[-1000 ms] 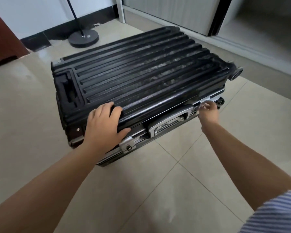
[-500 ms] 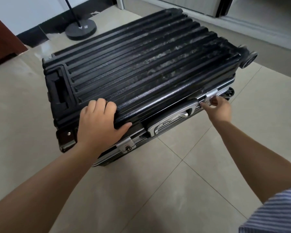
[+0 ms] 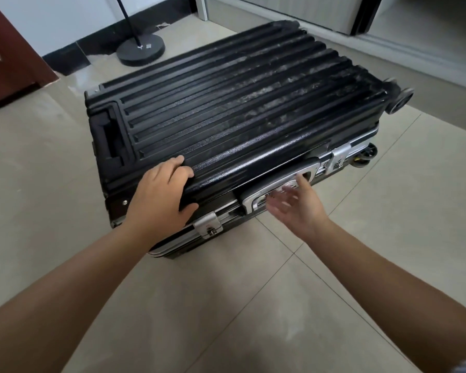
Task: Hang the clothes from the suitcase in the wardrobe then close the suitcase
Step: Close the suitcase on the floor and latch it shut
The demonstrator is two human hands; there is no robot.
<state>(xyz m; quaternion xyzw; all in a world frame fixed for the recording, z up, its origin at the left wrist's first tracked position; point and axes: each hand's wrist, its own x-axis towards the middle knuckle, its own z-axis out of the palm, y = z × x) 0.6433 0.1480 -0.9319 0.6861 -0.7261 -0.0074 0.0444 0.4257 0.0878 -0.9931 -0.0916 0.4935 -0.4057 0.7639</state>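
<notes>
A black ribbed hard-shell suitcase (image 3: 242,114) lies flat on the tiled floor with its lid down. Its silver side handle (image 3: 253,201) faces me, with a silver latch (image 3: 209,228) to its left and another latch (image 3: 339,156) to its right. My left hand (image 3: 160,200) presses on the lid's near left corner, fingers spread over the edge. My right hand (image 3: 297,204) hovers in front of the side handle, fingers spread and blurred by motion, holding nothing. No clothes are visible.
A round black lamp base (image 3: 141,51) with a thin pole stands behind the suitcase by the wall. A dark wooden door (image 3: 8,65) is at the far left. The wardrobe's sliding door track (image 3: 361,20) runs along the back right. Suitcase wheels (image 3: 400,99) point right.
My right hand left the right latch and swept left to the front of the side handle, opening its fingers. My left hand stays on the lid corner. The view shifted slightly.
</notes>
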